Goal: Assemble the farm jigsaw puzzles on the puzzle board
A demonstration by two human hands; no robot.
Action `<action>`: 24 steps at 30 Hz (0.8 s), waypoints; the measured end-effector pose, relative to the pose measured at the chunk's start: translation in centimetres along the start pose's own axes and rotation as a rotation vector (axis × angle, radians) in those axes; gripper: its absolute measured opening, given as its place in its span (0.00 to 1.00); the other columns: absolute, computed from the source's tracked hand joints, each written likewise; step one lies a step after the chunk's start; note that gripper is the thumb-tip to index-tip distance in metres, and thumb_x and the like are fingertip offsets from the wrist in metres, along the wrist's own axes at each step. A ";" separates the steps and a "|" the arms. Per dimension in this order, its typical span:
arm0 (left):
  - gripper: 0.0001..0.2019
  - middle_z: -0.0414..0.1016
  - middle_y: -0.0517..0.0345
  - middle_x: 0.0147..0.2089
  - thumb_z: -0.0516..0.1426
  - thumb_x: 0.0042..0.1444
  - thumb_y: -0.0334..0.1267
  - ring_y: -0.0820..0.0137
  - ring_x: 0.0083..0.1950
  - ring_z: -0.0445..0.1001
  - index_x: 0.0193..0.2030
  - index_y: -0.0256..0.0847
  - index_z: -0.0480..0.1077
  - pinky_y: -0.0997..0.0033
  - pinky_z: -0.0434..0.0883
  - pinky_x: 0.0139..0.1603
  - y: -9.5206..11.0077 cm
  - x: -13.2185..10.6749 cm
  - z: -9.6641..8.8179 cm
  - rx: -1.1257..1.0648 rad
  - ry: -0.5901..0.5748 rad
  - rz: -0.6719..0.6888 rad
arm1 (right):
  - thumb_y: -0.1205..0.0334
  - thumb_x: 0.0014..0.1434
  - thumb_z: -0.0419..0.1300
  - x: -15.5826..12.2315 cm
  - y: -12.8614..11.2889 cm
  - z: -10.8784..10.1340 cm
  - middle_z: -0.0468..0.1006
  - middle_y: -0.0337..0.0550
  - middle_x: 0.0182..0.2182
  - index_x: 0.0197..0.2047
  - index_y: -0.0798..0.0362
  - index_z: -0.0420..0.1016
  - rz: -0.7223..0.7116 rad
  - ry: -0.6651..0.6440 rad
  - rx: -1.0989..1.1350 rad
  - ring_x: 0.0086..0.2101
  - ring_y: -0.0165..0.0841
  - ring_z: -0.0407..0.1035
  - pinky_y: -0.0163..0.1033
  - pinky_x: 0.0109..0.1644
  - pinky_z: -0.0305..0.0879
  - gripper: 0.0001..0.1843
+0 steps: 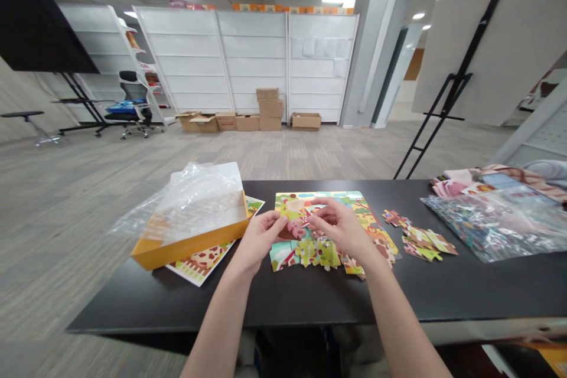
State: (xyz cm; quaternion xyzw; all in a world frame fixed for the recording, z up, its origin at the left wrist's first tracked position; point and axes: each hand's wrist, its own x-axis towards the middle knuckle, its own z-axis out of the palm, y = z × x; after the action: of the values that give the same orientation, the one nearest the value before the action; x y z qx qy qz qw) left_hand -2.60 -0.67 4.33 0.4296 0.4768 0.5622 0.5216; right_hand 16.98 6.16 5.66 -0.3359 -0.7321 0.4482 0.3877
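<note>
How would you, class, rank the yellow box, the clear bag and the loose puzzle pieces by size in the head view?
Largest, too alike to rank: yellow box and clear plastic bag.
Smallest: loose puzzle pieces.

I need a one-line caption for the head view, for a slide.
The left hand and right hand hold a piece over a jigsaw puzzle on a black table.

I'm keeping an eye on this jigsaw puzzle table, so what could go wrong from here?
The yellow box seems to overhang the edge of the black table, so a bump could tip it off. The loose jigsaw pieces lie near the plastic bag of pieces and could get mixed in. The right hand might nudge the unfinished puzzle apart.
</note>
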 end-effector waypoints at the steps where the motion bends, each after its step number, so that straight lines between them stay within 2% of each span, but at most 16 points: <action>1: 0.18 0.81 0.52 0.34 0.66 0.52 0.52 0.66 0.35 0.80 0.35 0.36 0.74 0.68 0.76 0.39 0.2 -0.1 -0.5 -0.007 0.046 0.027 | 0.55 0.58 0.65 0.0 0.1 0.0 0.82 0.42 0.33 0.49 0.49 0.76 -0.013 -0.015 -0.048 0.31 0.35 0.76 0.41 0.37 0.71 0.16; 5: 0.18 0.82 0.52 0.37 0.67 0.52 0.50 0.66 0.38 0.79 0.36 0.35 0.76 0.68 0.75 0.46 1.1 -0.3 -1.7 -0.040 0.151 0.170 | 0.58 0.57 0.67 -0.1 0.6 1.1 0.81 0.44 0.36 0.39 0.48 0.80 -0.174 -0.131 -0.370 0.38 0.39 0.75 0.45 0.45 0.70 0.06; 7: 0.17 0.82 0.53 0.38 0.66 0.53 0.50 0.66 0.40 0.79 0.37 0.35 0.77 0.68 0.73 0.49 1.4 -0.3 -1.8 -0.033 0.160 0.230 | 0.60 0.57 0.68 -0.3 0.6 2.5 0.81 0.46 0.39 0.40 0.49 0.82 -0.265 -0.228 -0.485 0.43 0.41 0.73 0.46 0.50 0.68 0.07; 10: 0.16 0.81 0.55 0.37 0.67 0.53 0.49 0.70 0.38 0.76 0.37 0.36 0.77 0.73 0.71 0.42 1.3 -0.1 -1.9 -0.006 0.237 0.289 | 0.59 0.56 0.70 -0.8 0.2 4.9 0.79 0.48 0.45 0.42 0.50 0.82 -0.331 -0.379 -0.581 0.48 0.42 0.72 0.45 0.55 0.65 0.10; 13: 0.16 0.80 0.57 0.36 0.66 0.53 0.50 0.73 0.34 0.72 0.37 0.37 0.77 0.77 0.66 0.33 1.0 0.0 -2.1 0.035 0.314 0.302 | 0.58 0.56 0.70 -1.0 -0.1 6.3 0.80 0.46 0.44 0.41 0.50 0.83 -0.336 -0.468 -0.641 0.47 0.40 0.72 0.42 0.55 0.65 0.10; 16: 0.16 0.78 0.58 0.33 0.65 0.53 0.50 0.74 0.32 0.70 0.35 0.37 0.77 0.76 0.65 0.32 0.8 0.0 -2.4 0.141 0.293 0.286 | 0.61 0.57 0.69 -0.9 0.1 5.8 0.81 0.44 0.42 0.42 0.50 0.83 -0.291 -0.479 -0.674 0.45 0.39 0.73 0.41 0.52 0.65 0.09; 24: 0.20 0.75 0.58 0.30 0.62 0.53 0.55 0.70 0.31 0.71 0.33 0.36 0.75 0.73 0.68 0.32 0.5 -0.1 -3.3 0.341 0.203 0.213 | 0.64 0.55 0.68 -0.6 1.0 1.9 0.81 0.43 0.41 0.39 0.50 0.83 -0.116 -0.449 -0.668 0.44 0.38 0.73 0.39 0.51 0.64 0.07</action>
State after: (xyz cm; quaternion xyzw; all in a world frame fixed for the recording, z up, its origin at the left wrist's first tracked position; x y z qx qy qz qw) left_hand -5.89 -1.05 4.25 0.5008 0.5670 0.5656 0.3284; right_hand 15.78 5.27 4.07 -0.2952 -0.9217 0.2253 0.1124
